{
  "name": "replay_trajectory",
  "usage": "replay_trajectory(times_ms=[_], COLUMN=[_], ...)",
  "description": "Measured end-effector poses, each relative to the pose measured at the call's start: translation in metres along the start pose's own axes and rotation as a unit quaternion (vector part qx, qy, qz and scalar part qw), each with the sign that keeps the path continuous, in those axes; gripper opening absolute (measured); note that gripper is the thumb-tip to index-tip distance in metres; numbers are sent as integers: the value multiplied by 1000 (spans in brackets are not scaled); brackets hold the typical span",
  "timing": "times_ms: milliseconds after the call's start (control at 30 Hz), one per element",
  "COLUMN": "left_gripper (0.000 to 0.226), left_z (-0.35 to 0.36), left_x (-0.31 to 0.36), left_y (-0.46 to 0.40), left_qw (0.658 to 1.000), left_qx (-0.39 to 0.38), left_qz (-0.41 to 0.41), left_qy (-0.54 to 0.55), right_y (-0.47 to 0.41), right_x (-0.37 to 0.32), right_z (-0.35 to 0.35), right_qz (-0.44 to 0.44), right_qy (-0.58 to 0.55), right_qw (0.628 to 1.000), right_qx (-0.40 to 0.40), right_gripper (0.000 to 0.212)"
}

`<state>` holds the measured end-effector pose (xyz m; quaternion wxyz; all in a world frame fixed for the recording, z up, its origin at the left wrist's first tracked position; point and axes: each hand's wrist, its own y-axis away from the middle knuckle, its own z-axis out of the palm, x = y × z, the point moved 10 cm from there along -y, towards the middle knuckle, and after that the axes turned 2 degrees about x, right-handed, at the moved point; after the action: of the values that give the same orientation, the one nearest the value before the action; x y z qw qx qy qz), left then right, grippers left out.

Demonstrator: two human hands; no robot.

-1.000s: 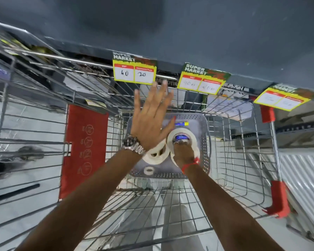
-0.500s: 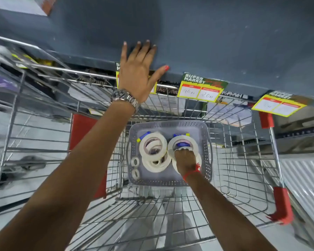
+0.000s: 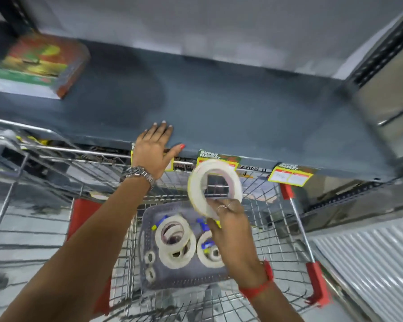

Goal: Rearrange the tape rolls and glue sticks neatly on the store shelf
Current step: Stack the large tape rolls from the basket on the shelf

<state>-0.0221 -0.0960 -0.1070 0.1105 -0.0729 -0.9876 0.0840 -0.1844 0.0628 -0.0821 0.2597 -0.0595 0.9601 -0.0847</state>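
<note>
Tape roll (image 3: 213, 185) pinched in right hand (image 3: 230, 225); left hand (image 3: 153, 151) flat on grey shelf (image 3: 242, 112) above cart (image 3: 296, 219)

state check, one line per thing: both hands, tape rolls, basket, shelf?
left hand: flat on the shelf edge, fingers straight
right hand: pinching the lifted tape roll
lifted tape roll: held above the basket
other tape rolls: lying in the basket
basket: sitting in the cart
shelf: mostly bare

A dark grey shelf (image 3: 230, 108) stretches before you. A colourful box (image 3: 36, 63) lies on its far left, and your left hand (image 3: 153, 151) rests flat on its front edge.
</note>
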Motion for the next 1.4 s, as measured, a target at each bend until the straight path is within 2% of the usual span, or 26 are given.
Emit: replay_trajectory(times_ms=[33, 100, 200, 300, 400, 500, 567, 667, 733, 800, 867, 967, 1067, 1133, 1200, 1300, 1400], left_gripper=[76, 83, 85, 85, 86, 80, 73, 71, 68, 64, 62, 64, 65, 65, 65, 66, 68], left_z=[-1, -2, -3, -4, -3, -2, -2, -2, -1, 1, 1, 3, 3, 2, 4, 6, 6], left_x=[1, 1, 0, 0, 0, -2, -2, -1, -2, -2, -3, -4, -6, -5, -6, -7, -7], left_y=[0, 1, 2, 2, 2, 5, 6, 6, 5, 4, 2, 2, -1, -4, -5, -4, -4], left_qw=[1000, 1000, 1000, 1000, 1000, 1000, 1000, 1000, 1000, 1000, 1000, 1000, 1000, 1000, 1000, 1000, 1000], left_qx=[0, 1, 5, 3, 1, 0, -4, -8, -16, -19, -12, -3, 4, 8, 9, 20, 23], left_qz=[1, -1, -3, -2, -5, -17, -22, -16, -12, -10, -8, -13, -15, -10, -11, -11, -2], left_qy=[0, 3, 3, 2, 6, 14, 16, 17, 14, 8, 5, 13, 13, 7, 5, 5, 3], right_y=[-7, -31, -69, -95, -108, -112, -105, -68, -43, -25, -6, 34, 66, 75, 72, 75, 68], right_x=[3, 26, 79, 119, 148, 144, 128, 85, 60, 56, 56, 56, 59, 64, 71, 72, 79], right_z=[-22, -52, -77, -77, -69, -64, -64, -52, -14, 52, 123, 218, 277, 301, 318, 327, 313], right_qz=[5, 49, 91, 102, 143, 120, 86, 15, -45, -65, -77, -99, -126, -118, -89, -125, -70], right_qy=[-27, -66, -18, 52, 51, 58, 85, 31, 18, 32, 39, 62, 127, 173, 179, 196, 220], right_qw=[999, 994, 986, 984, 982, 982, 979, 973, 983, 996, 992, 945, 896, 880, 895, 901, 928], right_qx=[33, 77, 136, 134, 111, 131, 165, 230, 177, 49, -92, -307, -406, -427, -398, -367, -293], right_gripper=[48, 40, 32, 31, 26, 26, 34, 32, 22, 16, 18, 33, 36, 37, 36, 28, 14])
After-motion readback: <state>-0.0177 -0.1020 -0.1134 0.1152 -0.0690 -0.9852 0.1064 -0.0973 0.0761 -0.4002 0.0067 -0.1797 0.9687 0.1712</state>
